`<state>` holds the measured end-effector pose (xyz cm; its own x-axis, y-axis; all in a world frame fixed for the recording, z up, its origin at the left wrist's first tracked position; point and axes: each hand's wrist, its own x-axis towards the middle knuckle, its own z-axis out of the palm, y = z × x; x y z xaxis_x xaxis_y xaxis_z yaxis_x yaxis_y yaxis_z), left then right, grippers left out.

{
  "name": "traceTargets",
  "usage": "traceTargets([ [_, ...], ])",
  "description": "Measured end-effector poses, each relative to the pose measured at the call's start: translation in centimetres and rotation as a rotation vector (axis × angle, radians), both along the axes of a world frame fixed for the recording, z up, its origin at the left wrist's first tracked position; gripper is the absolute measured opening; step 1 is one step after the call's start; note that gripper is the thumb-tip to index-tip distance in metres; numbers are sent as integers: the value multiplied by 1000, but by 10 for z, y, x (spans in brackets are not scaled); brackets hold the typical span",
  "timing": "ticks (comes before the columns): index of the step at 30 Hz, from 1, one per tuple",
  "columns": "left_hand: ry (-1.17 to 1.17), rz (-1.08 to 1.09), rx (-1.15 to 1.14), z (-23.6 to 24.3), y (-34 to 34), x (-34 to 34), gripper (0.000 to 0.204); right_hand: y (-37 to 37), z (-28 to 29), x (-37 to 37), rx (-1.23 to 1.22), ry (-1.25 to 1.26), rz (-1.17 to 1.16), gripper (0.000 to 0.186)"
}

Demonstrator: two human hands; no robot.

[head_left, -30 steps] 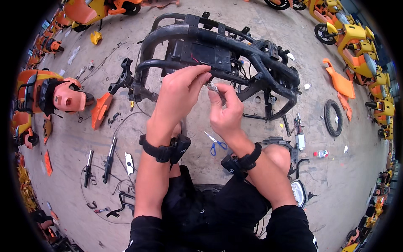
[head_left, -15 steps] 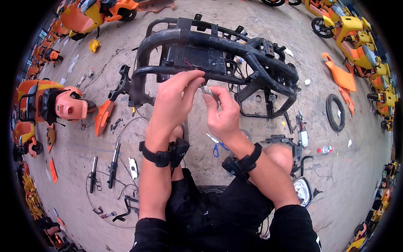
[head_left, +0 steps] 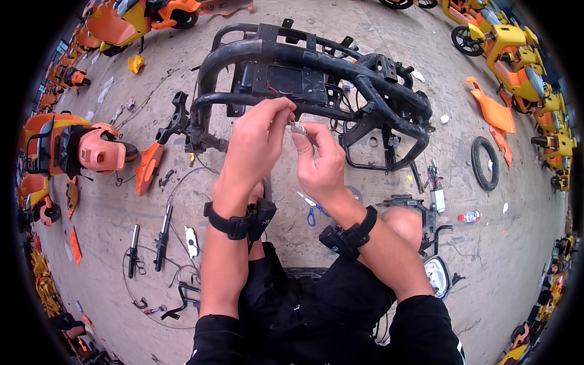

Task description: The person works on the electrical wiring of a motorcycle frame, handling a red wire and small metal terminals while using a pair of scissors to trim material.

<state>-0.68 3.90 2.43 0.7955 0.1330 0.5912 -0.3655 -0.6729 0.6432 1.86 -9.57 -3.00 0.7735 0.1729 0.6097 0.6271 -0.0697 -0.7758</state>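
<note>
Working a silvery part seems the step: right hand pinches it before the frame; left hand, fingertips nearly together, is at its end, grip unclear; next calls for steadiness.

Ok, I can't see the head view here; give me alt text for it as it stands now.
A person's right hand pinches a small silvery part, the left hand with its fingertips close to the part's upper end, near a black tubular metal frame. Blue-handled scissors and loose parts lie on the floor; orange and yellow scooters stand along both sides.
</note>
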Motion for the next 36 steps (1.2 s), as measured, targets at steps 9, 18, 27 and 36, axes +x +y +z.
traceTargets([
  [9, -80, 18, 38, 3, 0, -6, 21, 0, 5, -1, 8, -24, -13, 17],
  [18, -117, 31, 83, 5, 2, -7, 19, 0, 4, -2, 13, -17, -9, 15],
  [27, -183, 61, 156, 4, 3, -3, 18, 0, 4, -1, 16, -25, -13, 14],
  [36, -172, 114, 15, 2, -4, 1, 16, 0, 2, 2, 31, -19, -10, 15],
])
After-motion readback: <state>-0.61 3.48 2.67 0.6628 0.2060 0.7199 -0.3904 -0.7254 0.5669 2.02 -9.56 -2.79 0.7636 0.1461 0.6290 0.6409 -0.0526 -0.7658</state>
